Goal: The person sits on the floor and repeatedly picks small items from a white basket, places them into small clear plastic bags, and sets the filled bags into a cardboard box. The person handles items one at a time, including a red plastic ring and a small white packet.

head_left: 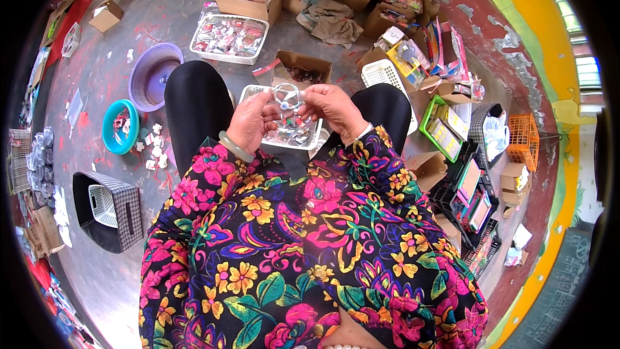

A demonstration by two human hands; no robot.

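Observation:
Between my hands is a thin, pale ring-shaped band (286,98) that looks like a bracelet, with a small charm or bead on it. The fingers of my left hand (250,118) pinch its left side. On its right side, the thumb and fingers of my right hand (337,111) are closed on it. Whether clear wrapping surrounds the band is too small to tell. Below my hands, between my knees, stands a white plastic basket (292,147) holding many small packaged trinkets. My hands partly hide this basket.
Just beyond is an opened cardboard box (312,61). Another white basket (253,60) of packets stands farther off. Purple (138,87) and turquoise (134,130) basins sit at left, near scattered white pieces (155,148). A green crate (426,130) and black crates (452,201) line the right.

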